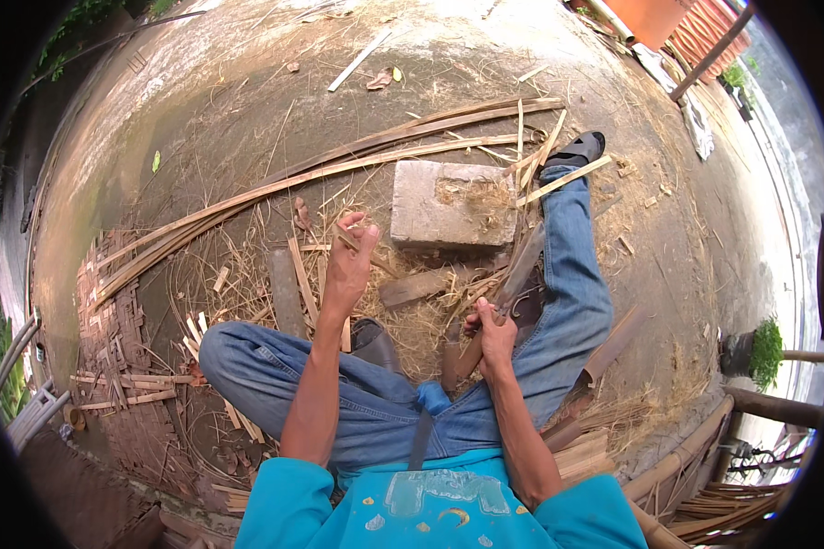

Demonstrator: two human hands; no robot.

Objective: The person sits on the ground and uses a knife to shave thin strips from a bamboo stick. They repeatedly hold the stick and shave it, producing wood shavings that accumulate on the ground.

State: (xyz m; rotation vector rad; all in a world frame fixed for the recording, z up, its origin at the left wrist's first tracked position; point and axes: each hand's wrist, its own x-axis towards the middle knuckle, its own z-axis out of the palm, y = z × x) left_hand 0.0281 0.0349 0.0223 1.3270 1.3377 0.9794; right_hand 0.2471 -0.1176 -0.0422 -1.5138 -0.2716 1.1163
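Observation:
My left hand [346, 267] is raised over my bent left knee, its fingers closed on a short, thin bamboo strip [345, 239]. My right hand [495, 335] is wrapped round a large knife [525, 262] beside my right thigh. The broad dark blade points away from me toward my right foot, and part of the wooden handle [468, 359] shows below the fist. Between and beyond the hands stands a pale rectangular block [439, 206], with fine shavings on its top. A short piece of wood [421, 287] lies against its near side.
Long split bamboo strips [339, 161] lie in a bundle beyond the block, running to the left. Shavings [412, 334] cover the ground between my legs. A woven mat [124, 343] lies at the left. A potted plant [765, 348] and bamboo poles [771, 406] stand at the right.

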